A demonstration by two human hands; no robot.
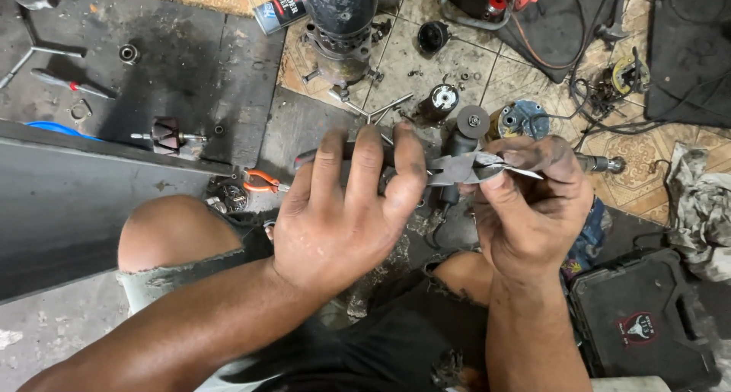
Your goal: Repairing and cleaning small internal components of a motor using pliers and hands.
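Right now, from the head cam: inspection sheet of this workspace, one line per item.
Surface: tiled floor, greasy; dark mat at left.
Job's things: pliers gripping a thin metal strip.
Clutter: armature, orange-handled pliers, motor housing, screwdriver, black tool case, rag.
Grippers: left hand closed on the pliers' handles; right hand pinching the strip.
Cables: black wires tangled at upper right.
Surroundings: nothing seen beyond the person's knees.
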